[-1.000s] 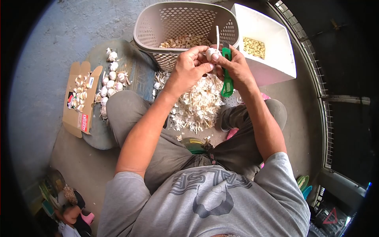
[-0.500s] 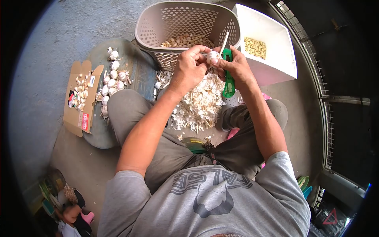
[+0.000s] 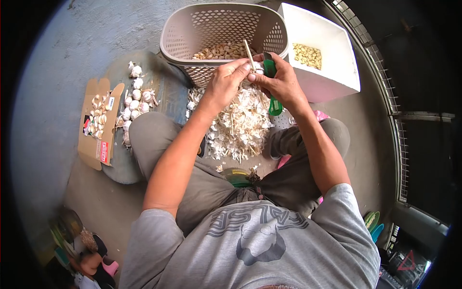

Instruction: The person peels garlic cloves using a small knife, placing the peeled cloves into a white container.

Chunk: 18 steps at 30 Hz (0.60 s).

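My left hand [image 3: 225, 84] pinches a garlic bulb with its stalk [image 3: 249, 55] from the left, just in front of the basket's near wall. My right hand [image 3: 284, 84] has its thumb and a finger on the same bulb, and a green-handled cutter [image 3: 275, 106] is held in its palm, handle pointing down. Much of the bulb is hidden by the fingers. Beneath both hands lies a heap of white garlic skins [image 3: 240, 123] on the floor between the legs.
A grey-brown perforated basket [image 3: 195, 31] holds cloves; beside it stands a white foam box [image 3: 332, 58] with peeled cloves. Whole garlic bulbs [image 3: 137, 96] lie on a round board at the left, near an open cardboard box [image 3: 89, 149] with cloves. Part of a person [image 3: 89, 262] shows lower left.
Both hands have shifted slightly left with the bulb. The stalk, which leaned right, now leans left, and the left fingers have moved onto the stalk's base.
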Tool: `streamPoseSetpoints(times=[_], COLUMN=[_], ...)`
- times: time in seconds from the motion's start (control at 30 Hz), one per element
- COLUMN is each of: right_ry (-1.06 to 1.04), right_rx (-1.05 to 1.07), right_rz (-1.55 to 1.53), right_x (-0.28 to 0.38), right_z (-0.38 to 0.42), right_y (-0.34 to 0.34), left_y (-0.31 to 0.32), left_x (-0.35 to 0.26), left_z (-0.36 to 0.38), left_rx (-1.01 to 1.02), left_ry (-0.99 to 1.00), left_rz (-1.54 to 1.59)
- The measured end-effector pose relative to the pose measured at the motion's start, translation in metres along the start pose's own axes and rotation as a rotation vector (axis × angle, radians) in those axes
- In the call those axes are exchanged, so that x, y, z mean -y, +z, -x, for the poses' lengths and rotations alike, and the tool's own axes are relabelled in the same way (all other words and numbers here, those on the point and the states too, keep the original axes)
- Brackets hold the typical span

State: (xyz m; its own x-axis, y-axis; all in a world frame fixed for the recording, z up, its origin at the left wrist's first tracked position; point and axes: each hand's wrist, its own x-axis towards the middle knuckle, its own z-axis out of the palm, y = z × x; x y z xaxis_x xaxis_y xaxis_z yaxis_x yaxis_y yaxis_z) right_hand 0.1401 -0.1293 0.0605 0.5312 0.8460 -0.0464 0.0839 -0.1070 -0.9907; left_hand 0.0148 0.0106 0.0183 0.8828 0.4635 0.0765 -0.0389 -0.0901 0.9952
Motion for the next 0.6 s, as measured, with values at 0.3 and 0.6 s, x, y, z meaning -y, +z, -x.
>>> streamPoseSetpoints(times=[0.3,0.6], right_ry=[0.047,-0.058], right_rx=[0.109,0.069], right_rz=[0.093,0.132], right_x=[0.013,0.006], right_z=[-0.001,0.002], right_y=[-0.008,0.002], left_y=[-0.001,0.009], left_x=[-0.013,-0.016], left_z=[0.0,0.007], left_rx=[0.067,-0.006], left_ry=[-0.23,-0.252], left_rz=[0.563,0.541])
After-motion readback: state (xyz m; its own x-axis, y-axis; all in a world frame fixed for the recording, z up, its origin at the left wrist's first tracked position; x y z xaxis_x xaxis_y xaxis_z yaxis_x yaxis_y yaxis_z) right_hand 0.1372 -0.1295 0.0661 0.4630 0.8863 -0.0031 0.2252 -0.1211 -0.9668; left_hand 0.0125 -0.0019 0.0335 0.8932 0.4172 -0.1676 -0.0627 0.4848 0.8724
